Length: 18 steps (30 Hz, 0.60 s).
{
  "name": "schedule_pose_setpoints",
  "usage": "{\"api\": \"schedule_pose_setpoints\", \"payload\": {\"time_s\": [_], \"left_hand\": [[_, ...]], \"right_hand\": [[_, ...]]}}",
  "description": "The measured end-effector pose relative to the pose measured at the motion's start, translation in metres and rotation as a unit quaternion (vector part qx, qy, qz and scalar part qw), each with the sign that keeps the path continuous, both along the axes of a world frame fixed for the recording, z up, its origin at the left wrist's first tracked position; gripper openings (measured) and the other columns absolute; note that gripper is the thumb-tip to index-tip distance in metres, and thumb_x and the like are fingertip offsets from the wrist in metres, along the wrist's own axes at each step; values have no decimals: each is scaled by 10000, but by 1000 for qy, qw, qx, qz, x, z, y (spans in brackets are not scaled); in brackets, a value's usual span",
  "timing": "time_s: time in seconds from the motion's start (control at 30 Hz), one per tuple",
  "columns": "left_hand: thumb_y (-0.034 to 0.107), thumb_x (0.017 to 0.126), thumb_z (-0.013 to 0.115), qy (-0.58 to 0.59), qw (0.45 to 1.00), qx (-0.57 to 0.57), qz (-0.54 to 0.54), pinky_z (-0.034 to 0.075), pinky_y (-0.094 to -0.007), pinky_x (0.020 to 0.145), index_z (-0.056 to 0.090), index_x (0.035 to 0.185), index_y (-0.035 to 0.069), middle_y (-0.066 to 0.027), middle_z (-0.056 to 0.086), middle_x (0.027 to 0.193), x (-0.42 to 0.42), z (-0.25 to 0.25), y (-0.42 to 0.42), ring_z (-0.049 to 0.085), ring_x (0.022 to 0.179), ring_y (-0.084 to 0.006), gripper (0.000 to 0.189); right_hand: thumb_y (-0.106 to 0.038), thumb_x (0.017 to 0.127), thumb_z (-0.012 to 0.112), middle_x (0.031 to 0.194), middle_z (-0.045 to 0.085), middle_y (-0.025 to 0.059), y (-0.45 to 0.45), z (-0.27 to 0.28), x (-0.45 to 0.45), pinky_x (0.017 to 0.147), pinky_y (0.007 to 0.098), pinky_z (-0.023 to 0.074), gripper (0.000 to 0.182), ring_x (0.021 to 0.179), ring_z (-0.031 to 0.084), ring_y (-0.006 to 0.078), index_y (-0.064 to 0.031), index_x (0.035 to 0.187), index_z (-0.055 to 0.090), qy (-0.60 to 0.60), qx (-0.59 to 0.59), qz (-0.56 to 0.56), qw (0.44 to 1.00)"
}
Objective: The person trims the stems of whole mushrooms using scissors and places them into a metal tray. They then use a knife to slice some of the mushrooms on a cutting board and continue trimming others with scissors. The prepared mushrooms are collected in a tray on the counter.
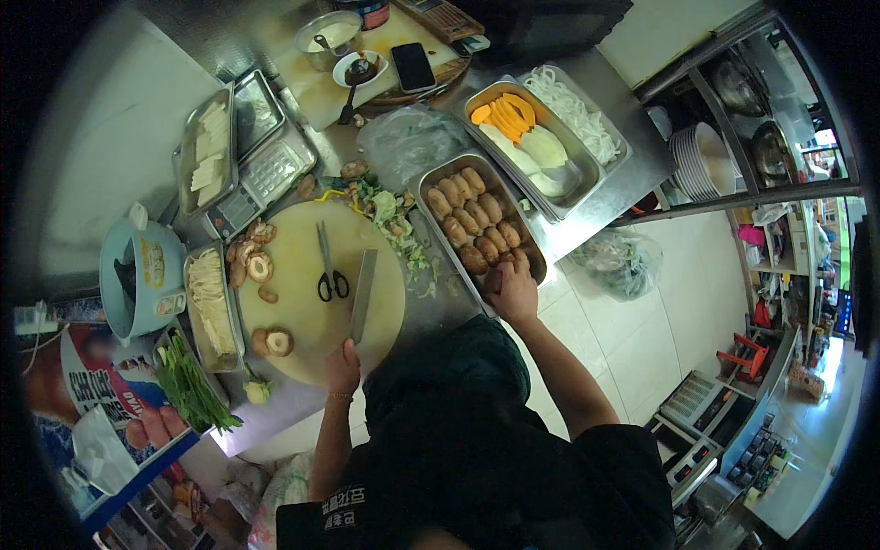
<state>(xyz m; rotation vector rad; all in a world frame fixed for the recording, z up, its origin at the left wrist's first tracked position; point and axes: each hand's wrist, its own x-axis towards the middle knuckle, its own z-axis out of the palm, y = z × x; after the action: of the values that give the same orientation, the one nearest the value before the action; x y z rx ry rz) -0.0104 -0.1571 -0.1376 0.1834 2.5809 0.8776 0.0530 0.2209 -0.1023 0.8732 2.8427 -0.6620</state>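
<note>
My left hand (343, 372) grips the handle of a kitchen knife (364, 295), whose blade lies over the round cutting board (309, 234). Black-handled scissors (328, 267) rest on the board beside the blade. Whole shiitake mushrooms (260, 267) sit at the board's left side, with a couple more (278, 342) lower down. At the near end of a steel tray (421, 199), my right hand (514, 290) has its fingers curled over shiitake mushrooms (493, 278); the fingers partly hide them. Rows of brown mushrooms (476, 214) fill the rest of that tray.
Vegetable scraps (395, 220) and a plastic bag (412, 137) lie beyond the board. Trays of sliced vegetables (543, 148) and white strips (567, 110) stand at the right. Enoki mushrooms (212, 302), leafy greens (189, 385), a digital scale (240, 199) and a blue bucket (141, 275) line the left.
</note>
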Motion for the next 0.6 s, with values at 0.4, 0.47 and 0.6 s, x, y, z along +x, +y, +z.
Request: {"api": "schedule_pose_setpoints", "payload": {"time_s": [0.4, 0.47, 0.6], "left_hand": [[341, 985, 426, 32, 997, -67, -31, 486, -494, 717, 627, 1020, 23, -237, 653, 829, 18, -6, -6, 629, 820, -419, 378], [320, 978, 453, -14, 998, -56, 17, 493, -484, 733, 636, 1054, 24, -236, 660, 860, 26, 14, -7, 631, 840, -420, 356], [336, 965, 486, -78, 988, -3, 130, 506, -470, 742, 671, 1063, 64, -221, 668, 897, 43, 51, -28, 635, 852, -415, 343]], "right_hand": [[-62, 659, 691, 1295, 475, 255, 9, -32, 5, 880, 503, 473, 349, 1074, 551, 439, -53, 979, 551, 89, 2, 31, 996], [-106, 695, 722, 1252, 482, 257, 3, -23, 0, 874, 496, 479, 372, 1074, 551, 437, -78, 1026, 555, 106, -80, -7, 991], [-101, 705, 687, 947, 619, 156, 0, -10, -1, 935, 477, 427, 221, 1043, 531, 401, -54, 900, 594, 95, 1, 94, 991]]}}
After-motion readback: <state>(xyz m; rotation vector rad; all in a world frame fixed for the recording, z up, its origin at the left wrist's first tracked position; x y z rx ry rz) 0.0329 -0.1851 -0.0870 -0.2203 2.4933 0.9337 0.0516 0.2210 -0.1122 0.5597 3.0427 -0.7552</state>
